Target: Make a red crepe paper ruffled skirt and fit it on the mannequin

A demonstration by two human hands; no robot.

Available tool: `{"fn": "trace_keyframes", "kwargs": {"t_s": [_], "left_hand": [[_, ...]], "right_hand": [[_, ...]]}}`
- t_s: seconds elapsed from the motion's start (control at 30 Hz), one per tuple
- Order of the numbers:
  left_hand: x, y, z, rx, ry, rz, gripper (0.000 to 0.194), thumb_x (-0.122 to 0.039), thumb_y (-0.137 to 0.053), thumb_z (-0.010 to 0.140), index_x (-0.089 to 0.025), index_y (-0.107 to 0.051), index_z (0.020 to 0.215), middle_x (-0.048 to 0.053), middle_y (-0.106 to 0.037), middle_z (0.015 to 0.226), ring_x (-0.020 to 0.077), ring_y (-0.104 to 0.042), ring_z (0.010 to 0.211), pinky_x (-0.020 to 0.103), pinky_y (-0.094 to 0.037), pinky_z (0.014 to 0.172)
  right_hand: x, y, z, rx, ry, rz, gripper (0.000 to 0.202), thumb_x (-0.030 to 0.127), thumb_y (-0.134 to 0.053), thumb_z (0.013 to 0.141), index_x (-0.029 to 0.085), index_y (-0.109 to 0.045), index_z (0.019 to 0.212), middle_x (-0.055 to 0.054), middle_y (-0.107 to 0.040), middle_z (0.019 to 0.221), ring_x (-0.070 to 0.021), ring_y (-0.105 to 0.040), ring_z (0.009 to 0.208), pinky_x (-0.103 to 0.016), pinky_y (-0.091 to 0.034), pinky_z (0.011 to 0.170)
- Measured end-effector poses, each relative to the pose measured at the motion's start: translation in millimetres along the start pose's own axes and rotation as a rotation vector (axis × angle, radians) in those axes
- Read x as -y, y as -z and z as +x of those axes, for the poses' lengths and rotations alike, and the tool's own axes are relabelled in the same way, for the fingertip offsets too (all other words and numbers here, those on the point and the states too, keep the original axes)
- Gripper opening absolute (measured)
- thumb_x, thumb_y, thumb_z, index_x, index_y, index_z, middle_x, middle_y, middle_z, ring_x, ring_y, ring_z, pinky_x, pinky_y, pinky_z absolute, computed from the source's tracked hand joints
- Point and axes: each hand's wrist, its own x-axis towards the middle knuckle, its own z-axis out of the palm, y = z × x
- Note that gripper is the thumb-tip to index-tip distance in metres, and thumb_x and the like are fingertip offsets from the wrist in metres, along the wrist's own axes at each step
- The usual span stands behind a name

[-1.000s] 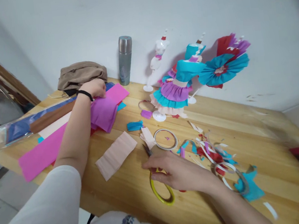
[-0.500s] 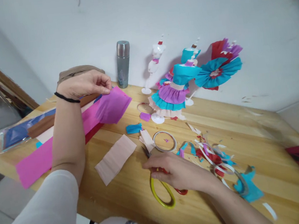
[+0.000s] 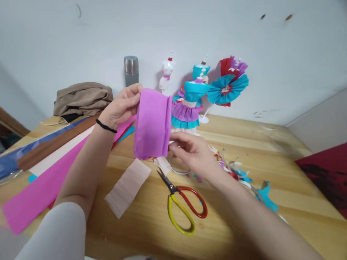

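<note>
A folded piece of purple crepe paper (image 3: 152,124) is held up above the table, its layers showing along the right side. My left hand (image 3: 123,106) pinches its upper left corner. At the lower right edge, my right hand (image 3: 196,154) closes thumb and fingers on the paper. Scissors (image 3: 173,189) with one yellow and one red handle lie below, blades slightly apart, touched by neither hand. Left of them rests a pale pink paper strip (image 3: 128,188). A roll of tape (image 3: 177,167) is partly hidden behind my right hand.
Long paper strips, including a magenta one (image 3: 39,193) and a brown one (image 3: 53,145), lie under my left forearm. Behind stand a flask (image 3: 131,70), brown cloth (image 3: 84,98) and small dress forms in paper, one with a turquoise top (image 3: 196,88). Scraps (image 3: 265,196) litter the right.
My right hand has let go of the scissors and moved up to the purple paper. My left hand has lifted that paper off the strips and brought it rightward. The view has shifted.
</note>
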Motion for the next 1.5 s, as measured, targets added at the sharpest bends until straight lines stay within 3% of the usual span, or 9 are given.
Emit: {"fn": "trace_keyframes", "kwargs": {"t_s": [0.17,0.4,0.67,0.87,0.97,1.07,1.23,1.37,1.5], "left_hand": [[-13.8,-27.3,-1.6,-0.066,0.028,0.008,0.015,-0.028,-0.060,0.088,-0.021,-0.047,0.084,0.001,-0.061,0.082,0.0150,-0.060,0.076,0.026,-0.045,0.069],[-23.9,-39.8,-8.5,-0.021,0.048,-0.181,0.018,-0.017,-0.062,0.082,-0.020,-0.045,0.077,-0.002,-0.060,0.075,0.0100,-0.055,0.061,0.025,-0.045,0.060],[-14.2,-66.1,-16.5,0.119,0.163,-0.271,0.008,-0.019,-0.066,0.077,-0.017,-0.059,0.080,0.003,-0.065,0.074,0.0165,-0.062,0.068,0.030,-0.052,0.063],[-11.7,-71.3,-15.1,0.142,0.279,-0.193,0.003,-0.018,-0.063,0.081,-0.017,-0.062,0.078,0.003,-0.068,0.076,0.0161,-0.063,0.066,0.028,-0.051,0.060],[-10.4,-67.1,-8.0,0.192,0.335,-0.195,0.031,-0.040,-0.049,0.095,-0.017,-0.064,0.080,0.007,-0.069,0.075,0.0197,-0.066,0.068,0.033,-0.055,0.063],[-9.2,-60.7,-4.5,0.268,0.395,-0.169,0.047,-0.057,-0.041,0.097,-0.018,-0.066,0.106,0.010,-0.074,0.085,0.0246,-0.070,0.080,0.036,-0.057,0.069],[-5.2,-49.5,-6.5,0.414,0.341,0.058,0.057,-0.037,-0.074,0.080,-0.024,-0.058,0.133,0.007,-0.075,0.111,0.0230,-0.071,0.102,0.031,-0.055,0.084],[-0.4,-42.8,-2.9,0.463,0.260,0.281,0.050,-0.043,-0.069,0.081,-0.026,-0.064,0.128,0.005,-0.068,0.132,0.0229,-0.065,0.120,0.028,-0.052,0.093],[5.2,-41.3,-0.1,0.478,0.183,0.324,0.041,-0.044,-0.065,0.081,-0.024,-0.070,0.116,0.006,-0.068,0.132,0.0239,-0.063,0.123,0.029,-0.050,0.098]], "right_hand": [[1.7,-15.9,5.5,-0.096,0.096,-0.036,0.035,0.017,-0.052,0.086,0.020,-0.068,0.117,-0.009,-0.071,0.110,-0.0147,-0.065,0.077,-0.033,-0.056,0.073],[5.8,-20.9,-14.4,-0.046,0.311,-0.364,0.038,0.008,-0.045,0.091,0.020,-0.067,0.120,-0.017,-0.044,0.152,-0.0242,-0.061,0.122,-0.046,-0.053,0.102],[-5.4,-19.7,-13.7,-0.048,0.337,-0.464,0.047,0.005,-0.048,0.085,0.020,-0.065,0.126,-0.014,-0.024,0.166,-0.0339,-0.023,0.154,-0.058,-0.043,0.112],[-10.6,-14.9,-13.9,-0.007,0.298,-0.499,0.039,0.005,-0.047,0.086,0.016,-0.065,0.118,-0.018,-0.030,0.162,-0.0318,-0.032,0.150,-0.057,-0.038,0.117],[-15.1,-14.4,-13.2,-0.008,0.272,-0.484,0.033,0.007,-0.047,0.087,0.016,-0.067,0.113,-0.019,-0.036,0.159,-0.0316,-0.036,0.148,-0.056,-0.040,0.116],[-20.2,-14.5,-12.8,-0.016,0.251,-0.483,0.035,0.009,-0.049,0.087,0.015,-0.067,0.116,-0.021,-0.038,0.157,-0.0326,-0.039,0.147,-0.056,-0.040,0.116],[-23.0,-15.8,-12.3,0.000,0.226,-0.479,0.031,0.012,-0.050,0.089,0.017,-0.069,0.113,-0.018,-0.051,0.148,-0.0279,-0.048,0.141,-0.050,-0.044,0.114],[-22.4,-15.8,-10.2,-0.044,0.198,-0.381,0.026,0.013,-0.050,0.089,0.018,-0.072,0.102,-0.015,-0.064,0.134,-0.0248,-0.060,0.127,-0.044,-0.050,0.107],[-23.0,-15.6,-5.7,-0.162,0.044,-0.190,0.020,0.014,-0.056,0.084,0.020,-0.070,0.096,-0.011,-0.071,0.112,-0.0198,-0.070,0.095,-0.036,-0.057,0.087]]}}
